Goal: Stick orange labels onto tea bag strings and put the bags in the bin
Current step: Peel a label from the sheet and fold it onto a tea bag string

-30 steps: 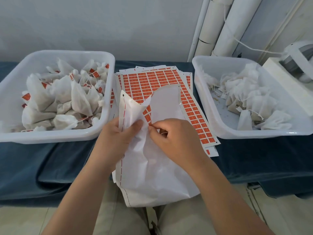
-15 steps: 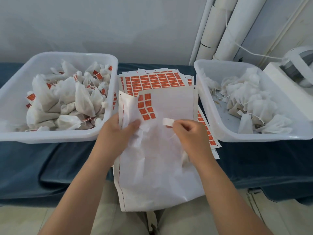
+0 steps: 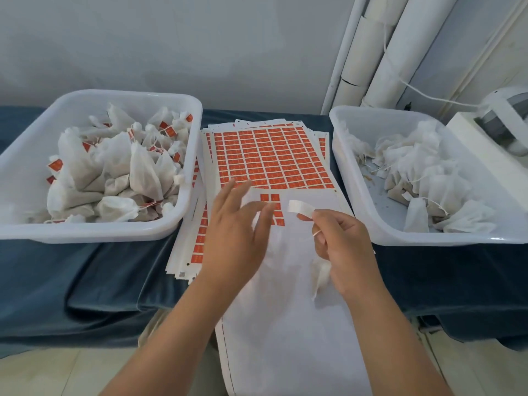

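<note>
Fingers on the left hand (image 3: 237, 238) are straight and spread wide, holding nothing; on my feed it hovers over a nearly stripped backing sheet (image 3: 285, 324) that lies at the middle of the tabletop (image 3: 85, 281) and hangs off its near edge. The right hand (image 3: 345, 247) is just beside it, thumb and forefinger pinching a peeled label (image 3: 298, 208) with its white back toward me. A thin string (image 3: 315, 233) crosses those fingers, and I cannot tell whether the label touches it. The lower fingers curl round a tea bag (image 3: 320, 277) tucked under the palm.

A few orange labels (image 3: 270, 198) remain on the backing sheet, between the two hands. Behind it, toward the far edge, lies a full label sheet (image 3: 271, 155) on a stack. At the left end of the tabletop a white left bin (image 3: 94, 234) holds tagged bags (image 3: 120, 172) with orange tags showing. At the right end a white right bin (image 3: 428, 240) holds plain bags (image 3: 423, 172) with bare strings.
</note>
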`<act>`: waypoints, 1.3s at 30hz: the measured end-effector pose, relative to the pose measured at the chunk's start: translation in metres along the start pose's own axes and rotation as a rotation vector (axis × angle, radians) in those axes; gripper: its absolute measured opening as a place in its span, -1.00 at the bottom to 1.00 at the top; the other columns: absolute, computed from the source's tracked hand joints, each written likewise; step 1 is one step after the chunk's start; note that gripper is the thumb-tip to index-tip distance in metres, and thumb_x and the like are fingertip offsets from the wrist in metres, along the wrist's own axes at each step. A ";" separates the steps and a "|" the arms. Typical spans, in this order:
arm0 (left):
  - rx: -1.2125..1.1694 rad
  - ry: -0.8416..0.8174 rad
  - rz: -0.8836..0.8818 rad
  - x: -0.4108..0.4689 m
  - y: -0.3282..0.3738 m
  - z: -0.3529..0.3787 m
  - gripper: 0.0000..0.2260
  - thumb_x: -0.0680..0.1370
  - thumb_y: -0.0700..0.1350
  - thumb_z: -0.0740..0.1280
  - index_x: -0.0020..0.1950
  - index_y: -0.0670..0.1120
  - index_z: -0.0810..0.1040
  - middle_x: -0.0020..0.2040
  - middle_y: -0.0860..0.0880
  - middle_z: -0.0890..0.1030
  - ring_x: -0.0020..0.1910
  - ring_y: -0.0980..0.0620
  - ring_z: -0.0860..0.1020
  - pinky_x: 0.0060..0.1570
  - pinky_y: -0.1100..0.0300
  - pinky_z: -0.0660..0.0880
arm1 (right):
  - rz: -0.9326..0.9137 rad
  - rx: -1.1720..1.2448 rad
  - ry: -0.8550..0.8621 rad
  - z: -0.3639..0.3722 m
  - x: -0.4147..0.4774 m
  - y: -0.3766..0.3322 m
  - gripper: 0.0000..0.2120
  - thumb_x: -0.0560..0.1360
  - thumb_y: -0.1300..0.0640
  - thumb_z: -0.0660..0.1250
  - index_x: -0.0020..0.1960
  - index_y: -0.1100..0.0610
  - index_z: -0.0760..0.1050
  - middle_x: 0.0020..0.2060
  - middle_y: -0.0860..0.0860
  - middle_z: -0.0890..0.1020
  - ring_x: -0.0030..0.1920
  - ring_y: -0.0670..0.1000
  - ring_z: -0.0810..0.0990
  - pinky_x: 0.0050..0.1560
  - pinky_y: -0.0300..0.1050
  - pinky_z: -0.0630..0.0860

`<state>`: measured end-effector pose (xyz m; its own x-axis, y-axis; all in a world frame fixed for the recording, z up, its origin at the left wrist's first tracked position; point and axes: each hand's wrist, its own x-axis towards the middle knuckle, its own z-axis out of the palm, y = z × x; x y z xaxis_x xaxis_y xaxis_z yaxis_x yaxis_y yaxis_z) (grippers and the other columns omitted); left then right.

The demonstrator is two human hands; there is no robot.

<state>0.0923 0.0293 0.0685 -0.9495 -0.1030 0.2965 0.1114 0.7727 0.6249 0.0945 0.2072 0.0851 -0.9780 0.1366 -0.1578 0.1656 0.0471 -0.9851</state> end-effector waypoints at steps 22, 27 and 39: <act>-1.140 0.022 -0.601 -0.010 0.023 -0.014 -0.84 0.67 0.03 0.39 -0.05 0.09 0.73 0.00 0.03 0.78 -0.01 0.02 0.76 -0.03 0.17 0.63 | -0.283 -0.117 -0.301 -0.008 -0.035 -0.027 -0.70 0.62 0.10 0.42 0.20 -0.29 0.61 -0.04 -0.10 0.75 0.05 -0.07 0.74 0.09 -0.40 0.56; -1.091 -0.084 -0.522 -0.016 0.029 -0.007 -0.83 0.68 0.01 0.37 0.08 -0.04 0.71 -0.04 -0.01 0.78 -0.02 -0.01 0.76 -0.05 0.22 0.65 | -0.296 -0.090 -0.232 -0.006 -0.038 -0.030 -0.65 0.60 0.14 0.45 0.30 -0.20 0.56 -0.01 -0.08 0.75 0.09 -0.05 0.73 0.09 -0.35 0.59; -1.055 -0.249 -0.384 -0.023 0.036 -0.010 -0.81 0.67 0.01 0.37 0.10 0.00 0.77 -0.02 0.01 0.78 0.02 0.01 0.76 -0.02 0.30 0.64 | -0.374 -0.231 -0.068 0.001 -0.028 -0.040 -0.69 0.48 -0.15 0.46 0.18 -0.39 0.51 0.05 -0.21 0.73 0.19 -0.10 0.67 0.20 0.09 0.64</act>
<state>0.1212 0.0528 0.0914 -0.9925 -0.0009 -0.1218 -0.1191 -0.2043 0.9716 0.1152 0.2008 0.1288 -0.9808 0.0026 0.1948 -0.1849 0.3021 -0.9351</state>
